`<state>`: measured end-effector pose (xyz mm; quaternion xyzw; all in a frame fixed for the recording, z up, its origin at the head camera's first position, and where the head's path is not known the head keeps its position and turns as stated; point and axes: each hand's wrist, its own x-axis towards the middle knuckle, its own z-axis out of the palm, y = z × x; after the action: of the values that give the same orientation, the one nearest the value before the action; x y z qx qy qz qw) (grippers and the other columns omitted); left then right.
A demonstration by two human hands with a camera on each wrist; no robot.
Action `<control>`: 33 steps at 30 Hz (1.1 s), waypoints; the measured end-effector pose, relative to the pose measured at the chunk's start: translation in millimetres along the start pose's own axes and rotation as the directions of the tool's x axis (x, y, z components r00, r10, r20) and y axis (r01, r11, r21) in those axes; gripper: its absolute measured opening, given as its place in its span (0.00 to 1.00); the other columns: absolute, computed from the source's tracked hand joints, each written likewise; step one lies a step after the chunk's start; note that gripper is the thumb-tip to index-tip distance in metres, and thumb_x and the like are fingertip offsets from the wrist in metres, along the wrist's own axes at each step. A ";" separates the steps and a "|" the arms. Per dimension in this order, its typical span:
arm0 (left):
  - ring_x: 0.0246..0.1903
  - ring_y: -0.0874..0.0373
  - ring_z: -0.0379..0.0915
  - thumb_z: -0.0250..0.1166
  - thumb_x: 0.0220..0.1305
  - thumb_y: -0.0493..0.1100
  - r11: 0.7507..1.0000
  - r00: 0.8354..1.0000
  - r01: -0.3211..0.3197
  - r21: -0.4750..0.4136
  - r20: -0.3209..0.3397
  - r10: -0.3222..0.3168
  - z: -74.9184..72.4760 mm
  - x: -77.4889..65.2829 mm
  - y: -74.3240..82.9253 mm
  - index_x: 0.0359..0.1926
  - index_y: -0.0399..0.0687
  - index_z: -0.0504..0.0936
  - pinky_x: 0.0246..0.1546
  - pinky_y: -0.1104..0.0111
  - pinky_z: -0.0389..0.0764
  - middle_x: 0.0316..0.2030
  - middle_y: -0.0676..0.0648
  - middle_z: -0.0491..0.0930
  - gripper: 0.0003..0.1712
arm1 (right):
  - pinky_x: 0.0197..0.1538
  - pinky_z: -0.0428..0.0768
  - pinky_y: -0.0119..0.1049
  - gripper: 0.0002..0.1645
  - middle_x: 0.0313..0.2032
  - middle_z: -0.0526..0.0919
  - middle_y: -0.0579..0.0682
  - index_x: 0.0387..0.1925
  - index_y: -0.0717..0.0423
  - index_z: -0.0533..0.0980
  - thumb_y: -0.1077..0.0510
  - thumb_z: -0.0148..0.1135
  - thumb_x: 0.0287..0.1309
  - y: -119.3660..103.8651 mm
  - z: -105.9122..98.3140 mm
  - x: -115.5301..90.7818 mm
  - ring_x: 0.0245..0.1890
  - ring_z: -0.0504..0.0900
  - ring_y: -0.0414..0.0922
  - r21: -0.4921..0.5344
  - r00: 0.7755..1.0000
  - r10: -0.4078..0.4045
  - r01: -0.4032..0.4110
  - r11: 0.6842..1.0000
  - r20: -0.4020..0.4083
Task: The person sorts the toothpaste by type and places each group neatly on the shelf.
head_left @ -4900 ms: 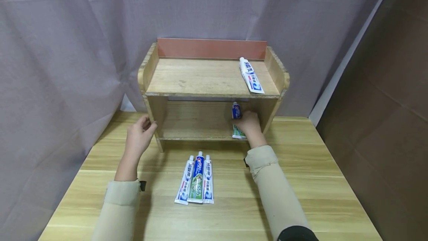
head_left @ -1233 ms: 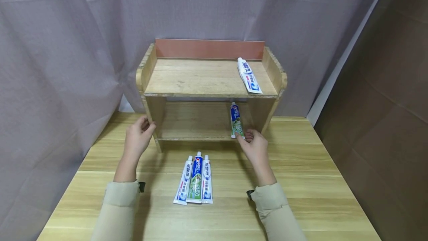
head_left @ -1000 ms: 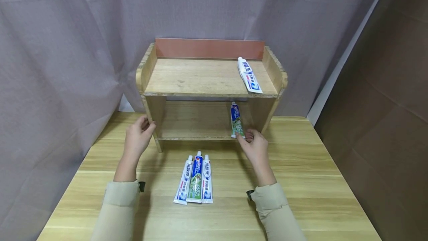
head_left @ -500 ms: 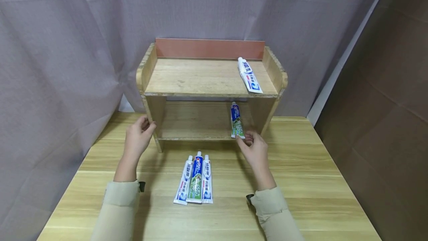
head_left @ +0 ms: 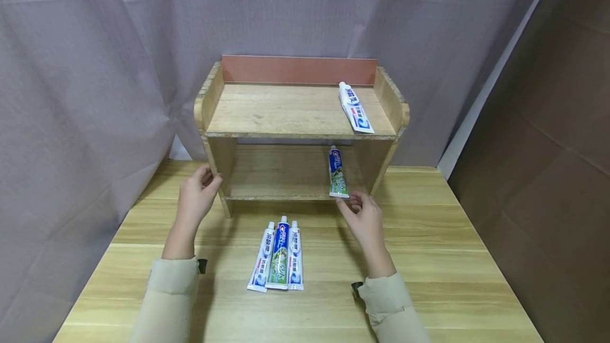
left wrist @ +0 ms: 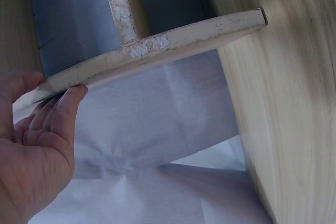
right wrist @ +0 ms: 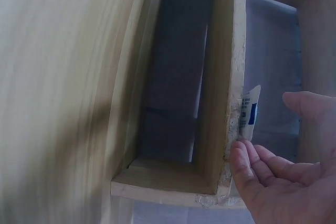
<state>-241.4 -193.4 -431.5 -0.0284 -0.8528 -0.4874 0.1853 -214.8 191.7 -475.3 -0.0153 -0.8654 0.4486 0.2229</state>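
In the head view, a two-tier wooden shelf (head_left: pixel 290 113) stands on the table. My left hand (head_left: pixel 196 192) pinches the front edge of its left side panel; the left wrist view shows thumb and fingers on either side of that panel (left wrist: pixel 189 38). A blue-and-green toothpaste tube (head_left: pixel 337 171) lies on the lower tier near the right, cap toward the back. Just below its flat end is my right hand (head_left: pixel 364 221), holding nothing. The right wrist view shows the fingertips against the board edge (right wrist: pixel 237 66) and the thumb apart from the tube's end (right wrist: pixel 249 113).
One white toothpaste tube (head_left: pixel 355 109) lies on the upper tier at the right. In front of the shelf, a blue-and-green tube (head_left: pixel 279 258) lies between a left white tube (head_left: pixel 262 261) and a right white tube (head_left: pixel 295 258) on the wooden table (head_left: pixel 457 279). Grey curtain (head_left: pixel 295 9) hangs behind.
My right hand gripped the blue-and-green tube on the lower tier earlier. It has let go and drawn back toward me, below the tube's end. My left hand keeps its hold on the panel.
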 end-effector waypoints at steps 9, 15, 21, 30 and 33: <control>0.53 0.40 0.81 0.61 0.70 0.45 1.000 1.000 0.000 0.001 -0.005 0.000 -1.5 0.8 1.7 0.57 0.37 0.79 0.54 0.52 0.83 0.53 0.33 0.82 0.21 | 0.50 0.86 0.44 0.31 0.44 0.85 0.60 0.51 0.67 0.78 0.46 0.73 0.58 0.6 -1.0 -11.0 0.43 0.84 0.53 0.036 0.998 0.042 -0.043 0.998 0.039; 0.52 0.41 0.82 0.61 0.70 0.44 1.000 1.000 -0.002 0.007 -0.007 0.002 -1.8 0.4 1.2 0.57 0.37 0.80 0.53 0.52 0.83 0.52 0.33 0.82 0.20 | 0.52 0.86 0.43 0.30 0.45 0.85 0.62 0.51 0.68 0.78 0.48 0.74 0.57 1.7 2.7 -20.0 0.44 0.85 0.53 0.077 0.996 0.063 -0.067 0.995 0.058; 0.53 0.41 0.81 0.61 0.70 0.45 1.000 1.000 0.011 -0.009 0.003 -0.010 -1.4 0.4 1.5 0.57 0.38 0.80 0.54 0.52 0.83 0.53 0.34 0.82 0.20 | 0.51 0.86 0.41 0.28 0.45 0.85 0.60 0.50 0.65 0.79 0.48 0.75 0.56 -1.4 8.5 -27.6 0.44 0.85 0.52 0.093 0.994 0.060 -0.068 0.993 0.088; 0.53 0.41 0.81 0.61 0.70 0.44 1.000 1.000 -0.002 -0.012 -0.004 0.002 0.0 0.2 -0.5 0.56 0.38 0.80 0.53 0.53 0.83 0.52 0.34 0.82 0.19 | 0.51 0.86 0.42 0.27 0.44 0.86 0.60 0.50 0.66 0.78 0.52 0.75 0.56 -6.9 21.8 -38.0 0.43 0.85 0.53 0.111 0.989 0.028 -0.044 0.993 0.148; 0.53 0.41 0.81 0.61 0.70 0.44 1.000 1.000 -0.003 -0.013 -0.004 0.003 -0.2 0.1 -0.4 0.56 0.38 0.80 0.53 0.52 0.83 0.52 0.34 0.83 0.19 | 0.49 0.87 0.41 0.25 0.42 0.86 0.59 0.49 0.66 0.79 0.53 0.75 0.57 -8.6 26.5 -40.6 0.42 0.85 0.52 0.116 0.986 0.031 -0.050 0.992 0.163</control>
<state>-241.5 -193.7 -431.7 -0.0298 -0.8491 -0.4929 0.1875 -187.3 157.0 -496.8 0.0167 -0.8516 0.5038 0.1437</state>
